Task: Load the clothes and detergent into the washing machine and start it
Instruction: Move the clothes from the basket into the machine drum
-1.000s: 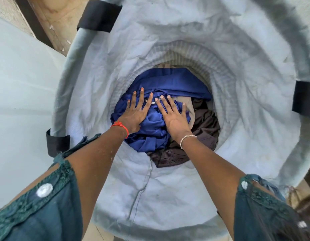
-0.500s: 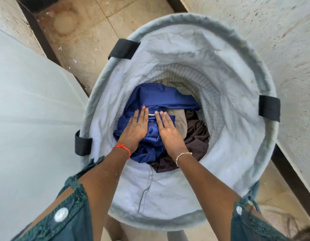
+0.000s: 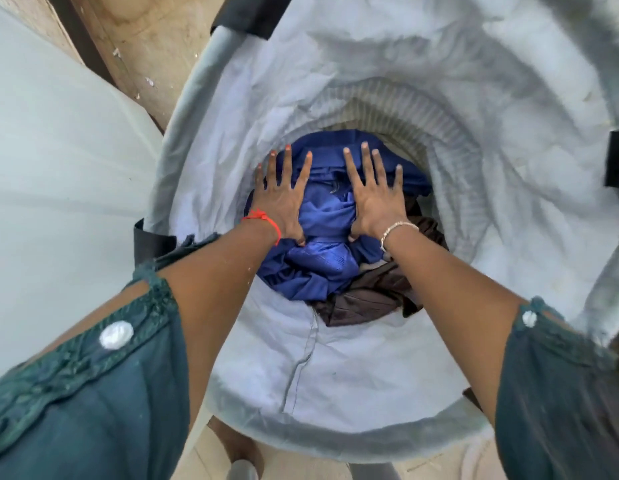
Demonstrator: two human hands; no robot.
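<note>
A heap of clothes lies at the bottom of a tall grey fabric laundry basket (image 3: 336, 368). A crumpled blue garment (image 3: 318, 265) is on top, and a dark brown one (image 3: 377, 296) lies under it to the right. Both my arms reach down into the basket. My left hand (image 3: 282, 199) and my right hand (image 3: 374, 199) lie flat on the blue garment, fingers spread, a bunch of blue cloth pushed up between the thumbs. No washing machine controls or detergent are in view.
The basket rim carries black strap tabs at the top (image 3: 249, 15), right (image 3: 618, 161) and left (image 3: 152, 240). A smooth pale surface (image 3: 58, 168) fills the left side. Beige floor tiles (image 3: 145, 39) show beyond the basket at upper left.
My hands have slid apart and farther over the blue garment, with fingers spread wider. The view has come closer to the basket than half a second ago.
</note>
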